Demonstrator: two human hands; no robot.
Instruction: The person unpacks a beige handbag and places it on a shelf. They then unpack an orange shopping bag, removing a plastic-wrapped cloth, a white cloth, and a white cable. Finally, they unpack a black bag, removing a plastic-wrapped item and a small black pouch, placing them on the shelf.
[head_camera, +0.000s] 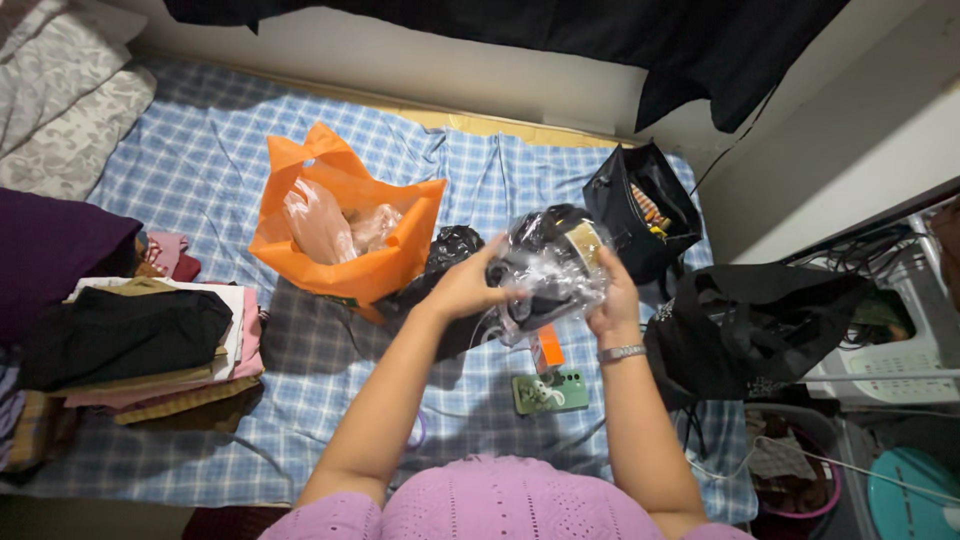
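Holding a clear plastic bag (552, 262) with something dark inside, I have both hands up over the middle of the bed. My left hand (462, 288) grips the bag's left side with the fingers curled around it, and my right hand (612, 300) cups its right side, a silver bracelet (622, 353) on that wrist. Under the bag, on the blue checked bedsheet (200, 170), lie a green phone (550, 392) and, just past it, a small orange box (546, 348). Toward the left edge of the bed sits a stack of folded clothes (150, 345). Beyond my hands an orange tote bag (345, 225) stands open with crumpled plastic inside, and a crumpled black plastic bag (450, 248) lies just beside it. Near the far right corner an open black bag (642, 208) stands upright, and another black bag (745, 325) slumps at the right edge.
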